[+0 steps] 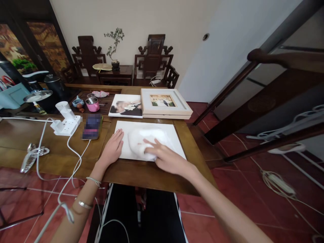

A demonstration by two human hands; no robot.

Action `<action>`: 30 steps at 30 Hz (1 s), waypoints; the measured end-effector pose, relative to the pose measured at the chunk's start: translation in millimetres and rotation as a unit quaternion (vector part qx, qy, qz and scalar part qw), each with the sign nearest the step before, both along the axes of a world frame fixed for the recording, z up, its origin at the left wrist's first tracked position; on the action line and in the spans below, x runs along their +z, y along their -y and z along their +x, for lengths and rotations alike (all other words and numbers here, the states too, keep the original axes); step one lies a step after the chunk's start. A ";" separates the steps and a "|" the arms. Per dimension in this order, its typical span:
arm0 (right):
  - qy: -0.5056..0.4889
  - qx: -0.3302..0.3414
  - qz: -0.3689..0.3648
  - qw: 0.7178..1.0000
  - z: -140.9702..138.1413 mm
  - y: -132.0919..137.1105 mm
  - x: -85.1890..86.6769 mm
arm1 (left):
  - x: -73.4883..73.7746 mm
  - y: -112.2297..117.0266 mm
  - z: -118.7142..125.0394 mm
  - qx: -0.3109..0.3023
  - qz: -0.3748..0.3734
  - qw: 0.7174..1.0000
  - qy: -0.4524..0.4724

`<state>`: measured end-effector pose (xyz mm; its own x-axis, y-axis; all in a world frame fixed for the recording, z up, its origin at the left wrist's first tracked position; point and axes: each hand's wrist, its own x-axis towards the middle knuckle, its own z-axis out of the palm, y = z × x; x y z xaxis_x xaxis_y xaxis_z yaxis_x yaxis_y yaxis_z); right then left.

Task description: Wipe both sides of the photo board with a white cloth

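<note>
A flat white panel (175, 139) lies on the wooden table in front of me. My left hand (112, 146) rests on its left edge, fingers stretched out and holding nothing. Over the middle of the panel, my right hand (165, 157) has its fingers on a white cloth (138, 149), bunched and smeared by motion. The cloth touches the panel's surface, which is partly covered by it. Just beyond are a photo print (126, 107) and a light wooden picture frame (188, 109) with a photo inside.
On the left of the wooden table (152, 175) are a phone (91, 127), a white power strip (67, 126) with trailing cables, a clear hair claw (31, 157) and a pink cup (93, 105). A dark wooden chair (268, 98) stands at the right.
</note>
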<state>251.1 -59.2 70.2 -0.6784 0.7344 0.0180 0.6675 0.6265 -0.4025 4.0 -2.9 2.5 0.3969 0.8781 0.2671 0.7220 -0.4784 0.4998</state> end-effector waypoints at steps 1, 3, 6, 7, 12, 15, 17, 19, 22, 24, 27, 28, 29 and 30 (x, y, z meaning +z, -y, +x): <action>0.000 -0.022 0.013 1.000 -2.0 -14.6 -2.9 | -0.5 -0.2 -0.1 -0.001 0.003 1.000 0.003; 0.014 -0.074 0.043 0.996 -12.3 -40.1 -7.5 | -1.4 -0.8 -0.2 -0.002 0.005 1.000 0.004; 0.055 -0.128 0.073 0.988 -37.5 -61.2 -9.7 | -2.8 -1.9 -0.8 -0.001 0.005 1.000 0.004; 0.071 -0.130 0.080 0.986 -46.1 -62.4 -10.2 | -3.3 -2.3 -1.2 -0.001 0.005 1.000 0.007; 0.116 -0.071 0.115 0.984 -68.6 -24.5 -15.7 | -4.0 -2.6 -2.3 -0.001 0.005 1.000 0.022; 0.107 -0.016 0.112 0.988 -62.3 18.2 -13.8 | -3.0 -1.9 -1.7 -0.001 0.000 1.000 0.017; 0.090 0.021 0.090 0.992 -53.1 41.8 -8.4 | -2.8 -1.6 -1.3 0.000 0.002 1.000 0.016; 0.066 0.041 0.067 0.995 -42.2 54.3 -2.6 | -3.6 -1.7 -1.2 -0.001 0.009 1.000 0.018; 0.041 0.032 0.035 0.998 -26.4 47.1 0.2 | -5.7 -2.4 -1.6 -0.005 0.014 1.000 0.019; 0.033 0.004 0.039 0.999 -19.0 27.9 -2.9 | -6.9 -3.1 -1.6 -0.004 0.011 1.000 0.018; 0.039 -0.061 0.066 0.995 -19.8 -9.8 -10.5 | -6.5 -3.1 -0.8 -0.001 0.007 1.000 0.024; 0.048 -0.089 0.074 0.992 -24.5 -21.6 -12.7 | -5.3 -2.6 -0.4 0.000 0.004 1.000 0.031; 0.062 -0.118 0.080 0.988 -31.5 -31.7 -14.3 | -3.6 -1.8 0.0 0.002 0.002 0.999 0.042; 0.079 -0.146 0.084 0.983 -40.3 -39.5 -15.4 | -1.3 -0.5 0.3 0.007 0.003 0.998 0.061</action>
<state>210.7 -19.7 54.7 -0.4424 0.8943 0.0668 0.8748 0.4467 -0.1878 4.2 -2.4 1.2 0.3487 0.8818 0.3176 0.6632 -0.4716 0.5811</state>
